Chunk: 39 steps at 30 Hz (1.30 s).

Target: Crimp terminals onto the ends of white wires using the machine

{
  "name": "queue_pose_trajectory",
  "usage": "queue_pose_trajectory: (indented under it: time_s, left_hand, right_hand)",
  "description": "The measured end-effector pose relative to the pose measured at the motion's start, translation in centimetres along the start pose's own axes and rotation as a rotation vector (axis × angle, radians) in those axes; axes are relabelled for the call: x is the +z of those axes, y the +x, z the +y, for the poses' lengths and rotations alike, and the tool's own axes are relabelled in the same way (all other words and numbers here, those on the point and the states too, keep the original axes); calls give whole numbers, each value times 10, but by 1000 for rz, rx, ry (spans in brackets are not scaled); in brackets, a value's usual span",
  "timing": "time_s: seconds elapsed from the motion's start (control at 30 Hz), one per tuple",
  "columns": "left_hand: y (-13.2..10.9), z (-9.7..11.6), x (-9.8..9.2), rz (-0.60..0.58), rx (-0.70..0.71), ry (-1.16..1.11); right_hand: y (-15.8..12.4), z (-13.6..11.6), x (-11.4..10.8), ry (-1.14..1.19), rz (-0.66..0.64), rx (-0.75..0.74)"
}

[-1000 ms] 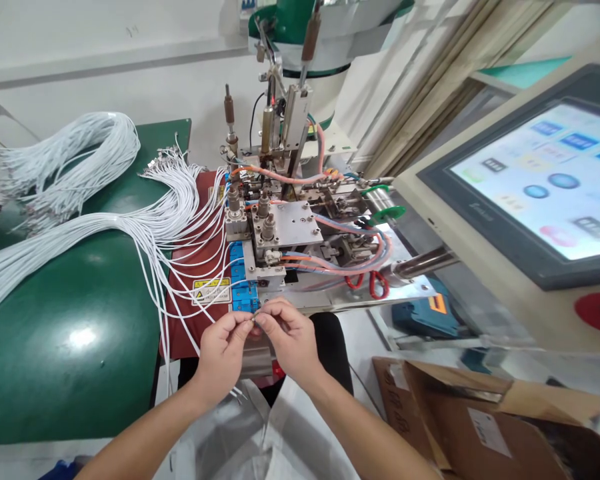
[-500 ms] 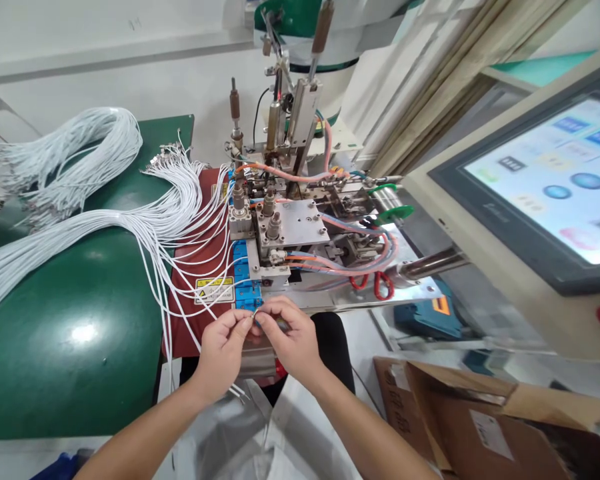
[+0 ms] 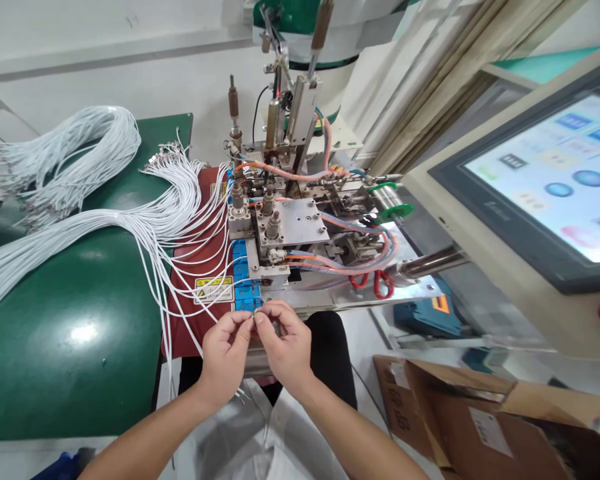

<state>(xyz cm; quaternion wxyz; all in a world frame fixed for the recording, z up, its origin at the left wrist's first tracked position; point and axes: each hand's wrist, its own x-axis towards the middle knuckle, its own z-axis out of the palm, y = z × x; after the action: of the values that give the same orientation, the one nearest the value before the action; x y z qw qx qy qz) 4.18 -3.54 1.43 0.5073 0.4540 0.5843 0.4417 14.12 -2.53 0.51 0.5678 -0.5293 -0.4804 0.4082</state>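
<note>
My left hand (image 3: 223, 352) and my right hand (image 3: 286, 343) meet in front of the machine, thumb and forefinger of each pinched at the same spot. Something tiny sits between the fingertips, too small and too covered to name. Just beyond them is a row of blue clamp blocks (image 3: 244, 270) along the machine's left edge. White wires (image 3: 153, 273) run from a large bundle to these blocks. A few hang close by my left hand, and some wire ends show below it.
The bench machine (image 3: 300, 223) carries air hoses and a green-flanged spool (image 3: 390, 203). A touchscreen panel (image 3: 555, 180) stands at right, over an open cardboard box (image 3: 465, 413). Another looped wire bundle (image 3: 87, 150) lies on the green table (image 3: 55, 373) at left.
My right hand has drawn slightly left and turned a little, so the fingertips sit closer together. The shiny bit between them is more covered. The wires and machine look the same.
</note>
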Motion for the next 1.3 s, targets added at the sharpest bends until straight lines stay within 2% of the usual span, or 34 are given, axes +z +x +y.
queue_pose_trajectory:
  time_s: [0.13,0.33,0.5,0.63,0.8,0.97,1.03,1.1,1.23,1.3]
  left_hand:
    - [-1,-1,2,60,25,-3]
    - [0,0,4,75,27,24]
    - [-1,-1,4,55,20,15]
    - [-1,-2,2,42,20,13]
    - [5,2,-9,-93,35,134]
    - [14,14,-25,-367,56,351]
    - [16,18,-29,-474,56,424]
    - [16,19,-29,-461,45,431]
    - [11,15,-19,-212,22,292]
    - [9,13,-13,-139,22,246]
  right_hand:
    - [1,-3,2,-12,16,-4]
    - [2,-1,-2,-158,8,-68]
    - [1,0,-2,-180,56,-132]
    - [3,-1,-5,-174,22,-186]
    - [15,-6,-20,-196,-182,-247]
    - [31,-17,-41,-349,-577,-227]
    - [33,-20,-44,-407,-689,-233]
    - [29,-20,-41,-425,-637,-207]
    - [15,-13,-26,-242,-240,22]
    - [9,-10,-21,-139,-144,94]
